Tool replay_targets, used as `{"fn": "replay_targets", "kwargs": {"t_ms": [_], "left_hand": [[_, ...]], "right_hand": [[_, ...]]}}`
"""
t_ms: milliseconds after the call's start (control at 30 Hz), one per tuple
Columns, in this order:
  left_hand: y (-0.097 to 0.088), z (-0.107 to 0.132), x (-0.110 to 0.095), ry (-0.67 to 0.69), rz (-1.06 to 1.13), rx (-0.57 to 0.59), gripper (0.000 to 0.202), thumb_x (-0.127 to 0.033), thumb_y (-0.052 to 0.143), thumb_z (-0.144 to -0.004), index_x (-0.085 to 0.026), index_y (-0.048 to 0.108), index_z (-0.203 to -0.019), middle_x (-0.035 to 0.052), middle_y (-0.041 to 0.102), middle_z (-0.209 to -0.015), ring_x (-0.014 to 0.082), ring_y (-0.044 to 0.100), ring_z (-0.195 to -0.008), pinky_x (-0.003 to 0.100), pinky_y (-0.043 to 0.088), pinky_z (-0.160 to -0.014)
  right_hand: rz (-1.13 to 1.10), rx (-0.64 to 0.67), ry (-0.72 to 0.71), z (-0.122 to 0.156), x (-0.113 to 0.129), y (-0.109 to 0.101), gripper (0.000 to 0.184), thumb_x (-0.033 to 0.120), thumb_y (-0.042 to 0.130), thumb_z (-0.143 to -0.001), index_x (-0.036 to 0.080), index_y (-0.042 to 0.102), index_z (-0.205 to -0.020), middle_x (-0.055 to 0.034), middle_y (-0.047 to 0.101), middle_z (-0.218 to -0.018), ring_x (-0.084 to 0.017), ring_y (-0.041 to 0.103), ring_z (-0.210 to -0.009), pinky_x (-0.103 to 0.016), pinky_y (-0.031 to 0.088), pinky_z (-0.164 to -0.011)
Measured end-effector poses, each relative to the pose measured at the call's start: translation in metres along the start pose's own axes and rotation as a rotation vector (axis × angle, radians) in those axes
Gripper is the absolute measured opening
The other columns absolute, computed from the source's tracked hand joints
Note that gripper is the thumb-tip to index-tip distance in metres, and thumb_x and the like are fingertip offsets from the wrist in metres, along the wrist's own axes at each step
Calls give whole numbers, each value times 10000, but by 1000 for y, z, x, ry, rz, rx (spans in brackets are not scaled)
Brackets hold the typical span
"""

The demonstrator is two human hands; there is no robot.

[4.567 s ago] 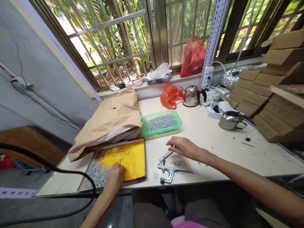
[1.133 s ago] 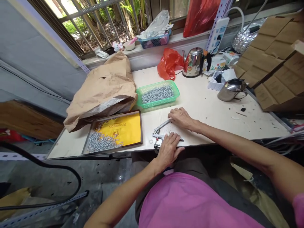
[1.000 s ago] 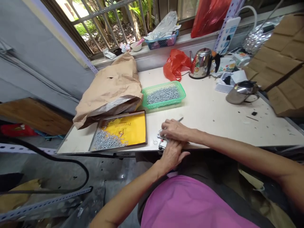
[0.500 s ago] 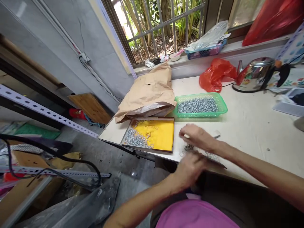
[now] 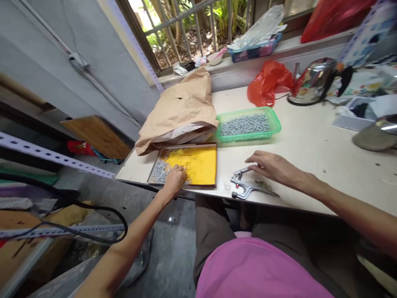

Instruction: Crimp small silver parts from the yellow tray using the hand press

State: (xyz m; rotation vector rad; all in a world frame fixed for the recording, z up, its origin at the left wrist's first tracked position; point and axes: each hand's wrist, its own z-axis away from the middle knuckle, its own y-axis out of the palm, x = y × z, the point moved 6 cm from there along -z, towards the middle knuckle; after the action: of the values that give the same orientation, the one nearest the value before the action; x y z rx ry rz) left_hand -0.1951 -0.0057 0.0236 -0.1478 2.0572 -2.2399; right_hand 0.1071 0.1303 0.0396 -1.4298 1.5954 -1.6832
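My left hand (image 5: pixel 175 179) is down in the shallow box (image 5: pixel 216 165), over its yellow bottom beside a pile of small silvery metal pieces (image 5: pixel 159 170). Its fingers are curled together; whatever is between them is hidden. On the table lies a pair of metal hand pliers (image 5: pixel 245 189) with a spring and a small red part at its jaws. My right hand (image 5: pixel 269 164) is over the upper handle of these pliers, fingers stretched and thumb apart. A small clear ring-like piece (image 5: pixel 227 186) lies left of the pliers.
Behind the box sits a crumpled brown paper bag (image 5: pixel 182 107). A green basket (image 5: pixel 274 124) holds many more metal pieces. Farther back are a red plastic bag (image 5: pixel 268 82) and a steel kettle (image 5: pixel 313 85). A grey tray (image 5: pixel 350 120) stands at the right.
My left hand has moved left from the pliers into the box. My right hand has stayed near the pliers, its fingers now straighter. The view has shifted somewhat.
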Motion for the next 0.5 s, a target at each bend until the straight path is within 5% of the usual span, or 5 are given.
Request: {"fn": "replay_targets", "kwargs": {"t_ms": [133,233,367,500], "left_hand": [[-13,-8,-8,-35,138,-95,168,-197,546,-809,-186,661,-687,93,659,-813,237,575,-880,359,459,-836],[-19,-6,-37,-171,508,-122,135,-286,585,-797,-189,677,-777,42,677,-769,173,605,-711,286,482,-688],[5,4,-114,-295,1046,162,201,-353,619,-765,-163,659,-817,-33,571,-521,93,478,-412,199,352,-400],[27,2,-161,-367,1196,285,182,-316,651,-738,-138,629,-705,-52,514,-447,49,390,-333,173,272,-342]], "right_hand": [[-10,183,53,45,18,20,261,309,439,-955,175,630,-1071,-82,606,-988,-180,610,-867,-275,448,-736],[41,263,139,64,16,31,210,267,456,-943,168,612,-1044,-79,589,-984,-176,599,-838,-267,421,-680],[131,261,198,70,5,38,183,202,416,-949,168,595,-938,-71,585,-947,-158,572,-782,-263,371,-640],[216,222,199,68,-9,38,187,158,405,-941,177,590,-924,-60,586,-926,-149,550,-754,-265,318,-606]]}}
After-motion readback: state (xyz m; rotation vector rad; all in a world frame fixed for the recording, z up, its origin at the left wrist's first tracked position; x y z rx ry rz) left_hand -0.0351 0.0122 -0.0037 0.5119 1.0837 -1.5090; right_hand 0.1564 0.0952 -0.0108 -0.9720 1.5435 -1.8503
